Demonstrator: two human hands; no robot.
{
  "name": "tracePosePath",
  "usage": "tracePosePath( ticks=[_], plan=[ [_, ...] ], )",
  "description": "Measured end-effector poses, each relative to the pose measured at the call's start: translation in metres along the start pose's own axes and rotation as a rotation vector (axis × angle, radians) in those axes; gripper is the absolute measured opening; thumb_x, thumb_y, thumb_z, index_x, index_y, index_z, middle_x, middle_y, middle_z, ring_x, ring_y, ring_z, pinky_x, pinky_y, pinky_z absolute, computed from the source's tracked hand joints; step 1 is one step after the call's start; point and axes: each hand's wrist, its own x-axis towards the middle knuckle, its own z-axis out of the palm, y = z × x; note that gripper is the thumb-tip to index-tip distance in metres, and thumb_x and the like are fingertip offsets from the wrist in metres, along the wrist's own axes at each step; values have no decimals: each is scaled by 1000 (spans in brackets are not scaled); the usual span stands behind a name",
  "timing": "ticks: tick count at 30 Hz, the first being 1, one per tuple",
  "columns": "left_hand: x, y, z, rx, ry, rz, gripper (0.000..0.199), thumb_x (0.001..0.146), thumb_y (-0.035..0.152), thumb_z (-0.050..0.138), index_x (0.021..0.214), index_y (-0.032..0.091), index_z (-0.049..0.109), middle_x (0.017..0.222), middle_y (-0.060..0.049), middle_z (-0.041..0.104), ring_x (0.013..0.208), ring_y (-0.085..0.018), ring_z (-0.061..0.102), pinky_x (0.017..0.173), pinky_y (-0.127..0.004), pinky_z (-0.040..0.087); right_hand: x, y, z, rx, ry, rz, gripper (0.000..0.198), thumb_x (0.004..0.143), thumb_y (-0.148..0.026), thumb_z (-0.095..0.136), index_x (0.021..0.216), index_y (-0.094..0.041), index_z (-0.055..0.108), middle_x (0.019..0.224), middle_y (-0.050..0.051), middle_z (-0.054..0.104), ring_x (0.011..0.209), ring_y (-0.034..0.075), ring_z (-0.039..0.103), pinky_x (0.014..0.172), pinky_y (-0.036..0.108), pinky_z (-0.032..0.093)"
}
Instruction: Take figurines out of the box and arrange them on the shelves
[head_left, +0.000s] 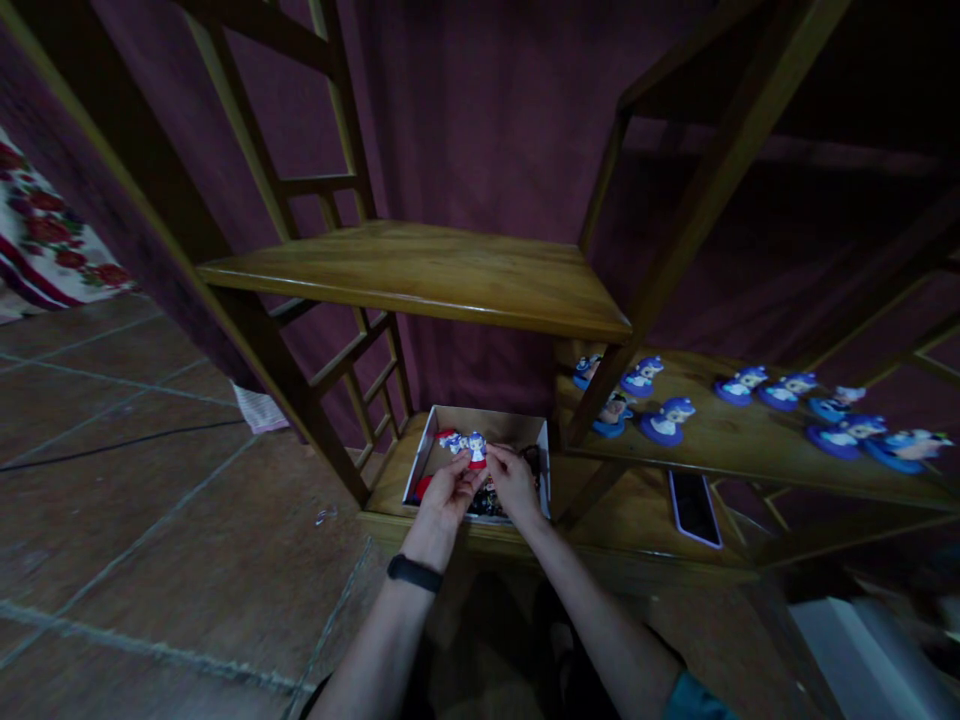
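White and purple over a red base, a small figurine [476,449] sits between both hands, just above an open cardboard box [546,470]. The left hand [447,492] supports it from below with curled fingers, while the right hand [514,484] closes its fingertips on the figurine's side. The step in hand looks like handling this one piece upright; any move from here would call for a light pinch and enough lift to clear the box's walls. A second figurine [454,441] tilts just beside it; whether the left hand grips that one too, I cannot tell.

The box rests on the lowest wooden shelf [390,480] of an open-framed unit. To the right, a higher shelf [739,433] carries several figures [667,420] on blue bases, with a phone [694,508] below. Dark reddish drapery [480,130] hangs behind, and brown tiles [172,570] cover the dim room's floor.
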Motion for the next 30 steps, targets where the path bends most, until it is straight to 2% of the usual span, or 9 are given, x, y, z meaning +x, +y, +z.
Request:
tracePosePath(
  ticks=[4, 13, 19, 24, 30],
  plan=[
    [1, 0, 3, -3, 24, -4, 14, 79, 3, 46, 85, 11, 57, 76, -9, 65, 70, -17, 64, 66, -31, 56, -1, 0, 1, -16, 16, -9, 28, 81, -22, 46, 100, -23, 66, 107, 5, 63, 98, 18, 58, 91, 33, 43],
    [0, 3, -2, 31, 72, -25, 14, 79, 3, 48, 85, 12, 57, 71, -7, 64, 61, -15, 63, 59, -27, 55, -9, -15, 0, -145, -14, -76, 29, 81, -17, 45, 99, -23, 67, 104, 5, 64, 95, 19, 59, 89, 32, 44],
    [-6, 6, -5, 41, 59, 3, 14, 80, 3, 47, 87, 11, 56, 73, -8, 65, 64, -15, 64, 61, -29, 56, -12, -15, 3, -80, -14, -52, 29, 80, -18, 45, 98, -21, 68, 102, 6, 66, 93, 19, 60, 87, 32, 45],
    [-11, 5, -2, 51, 22, -42, 10, 81, 7, 48, 87, 10, 56, 74, -10, 65, 69, -18, 65, 63, -32, 57, -11, -6, 2, 36, 2, -22, 29, 79, -19, 46, 98, -23, 68, 101, 5, 67, 96, 18, 61, 89, 33, 45],
    [-18, -3, 1, 59, -10, 48, 10, 79, 7, 49, 84, 10, 58, 73, -9, 65, 66, -16, 65, 64, -28, 56, -14, -6, -4, 31, -2, -53, 31, 78, -18, 46, 101, -21, 67, 107, 6, 65, 100, 18, 59, 92, 32, 43]
  ],
)
